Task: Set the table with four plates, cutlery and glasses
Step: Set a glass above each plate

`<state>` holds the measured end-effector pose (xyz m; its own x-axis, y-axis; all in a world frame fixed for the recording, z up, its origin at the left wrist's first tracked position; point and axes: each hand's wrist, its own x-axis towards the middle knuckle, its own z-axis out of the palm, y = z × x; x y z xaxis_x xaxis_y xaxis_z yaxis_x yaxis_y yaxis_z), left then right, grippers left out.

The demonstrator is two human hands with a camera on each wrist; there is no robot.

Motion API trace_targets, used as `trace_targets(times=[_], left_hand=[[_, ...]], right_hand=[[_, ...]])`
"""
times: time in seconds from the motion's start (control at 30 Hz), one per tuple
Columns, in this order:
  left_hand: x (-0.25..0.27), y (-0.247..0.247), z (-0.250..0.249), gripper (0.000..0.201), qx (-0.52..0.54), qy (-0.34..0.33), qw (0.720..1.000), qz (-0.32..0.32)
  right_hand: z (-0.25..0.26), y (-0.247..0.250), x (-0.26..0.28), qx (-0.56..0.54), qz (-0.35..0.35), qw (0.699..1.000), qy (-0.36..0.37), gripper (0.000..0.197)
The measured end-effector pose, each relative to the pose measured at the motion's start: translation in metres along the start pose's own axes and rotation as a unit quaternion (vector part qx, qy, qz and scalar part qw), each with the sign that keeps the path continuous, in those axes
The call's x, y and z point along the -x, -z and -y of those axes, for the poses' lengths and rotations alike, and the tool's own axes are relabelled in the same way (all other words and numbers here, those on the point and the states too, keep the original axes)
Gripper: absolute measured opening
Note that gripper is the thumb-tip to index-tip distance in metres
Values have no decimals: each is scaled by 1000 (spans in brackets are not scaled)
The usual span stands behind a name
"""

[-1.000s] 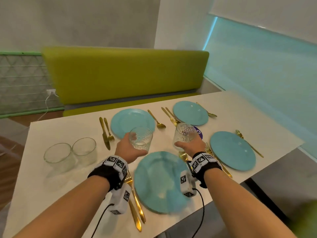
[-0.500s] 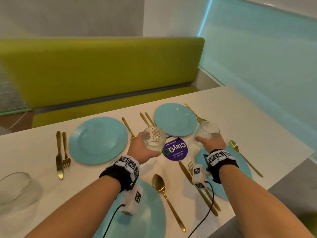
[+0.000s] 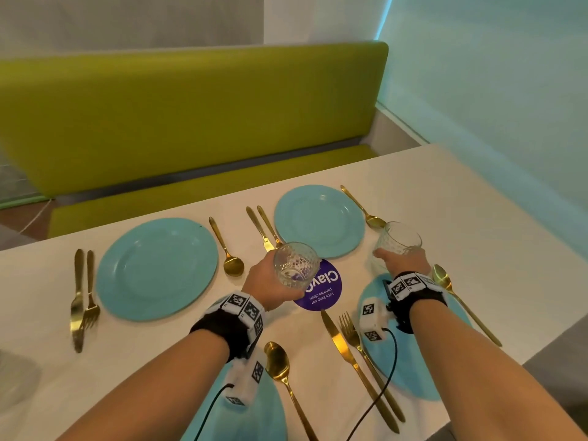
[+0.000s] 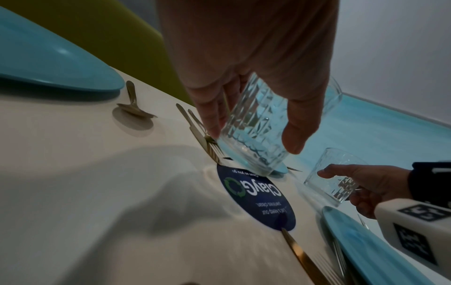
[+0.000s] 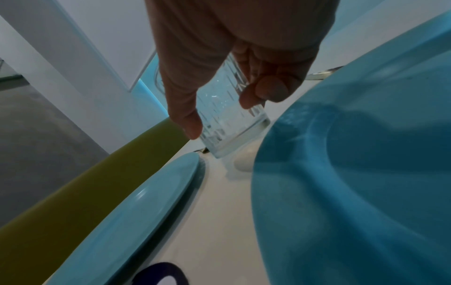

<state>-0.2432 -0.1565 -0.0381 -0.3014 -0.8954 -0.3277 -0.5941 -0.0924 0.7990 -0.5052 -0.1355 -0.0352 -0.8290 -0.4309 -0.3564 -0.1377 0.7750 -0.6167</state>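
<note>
**Two cut-glass tumblers held above a table laid with teal plates**

The left hand (image 3: 269, 286) wraps a patterned tumbler (image 3: 296, 265), thumb on one side and fingers on the other; in the left wrist view the glass (image 4: 258, 127) hangs tilted with its base clear of the white table (image 3: 461, 198), over the far edge of a round purple sticker (image 3: 321, 289) that reads "ClayGo". The right hand (image 3: 402, 259) grips a second tumbler (image 3: 399, 241) by its lower body; the right wrist view shows thumb and fingertips clamped on its sides, the base (image 5: 234, 133) off the tabletop, between the far right plate (image 5: 151, 202) and the near right plate (image 5: 354, 183).

Four teal plates lie on the table: the far left plate (image 3: 157, 268); the far right plate (image 3: 319, 221); the near right plate (image 3: 413, 370), partly under the right forearm; the near left plate (image 3: 270, 415), mostly hidden by the left forearm and its wrist camera. Gold cutlery flanks each plate: a knife and fork (image 3: 82, 297) left of the far left plate, a spoon (image 3: 226, 249) on its right; a knife and fork (image 3: 262, 229) left of the far right plate, a spoon (image 3: 362, 206) on its right; a knife (image 3: 353, 364) and fork (image 3: 366, 358) left of the near right plate, a spoon (image 3: 461, 303) on its right; another spoon (image 3: 283, 380) beside the near left plate. A green upholstered bench (image 3: 191, 116) runs behind the table.
</note>
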Motion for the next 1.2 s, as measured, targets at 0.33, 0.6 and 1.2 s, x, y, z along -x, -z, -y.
trace_targets(times=[0.33, 0.6, 1.2], left_hand=[[-8, -11, -2, 88, 19, -3, 1000, 19], [-12, -20, 4, 88, 15, 8, 1000, 25], [-20, -40, 5, 95, 26, 12, 998, 62]], right_hand=[[-4, -7, -14, -32, -5, 999, -1, 92], [-11, -15, -18, -60, -12, 998, 11, 84], [-22, -8, -22, -58, 24, 998, 1, 101]])
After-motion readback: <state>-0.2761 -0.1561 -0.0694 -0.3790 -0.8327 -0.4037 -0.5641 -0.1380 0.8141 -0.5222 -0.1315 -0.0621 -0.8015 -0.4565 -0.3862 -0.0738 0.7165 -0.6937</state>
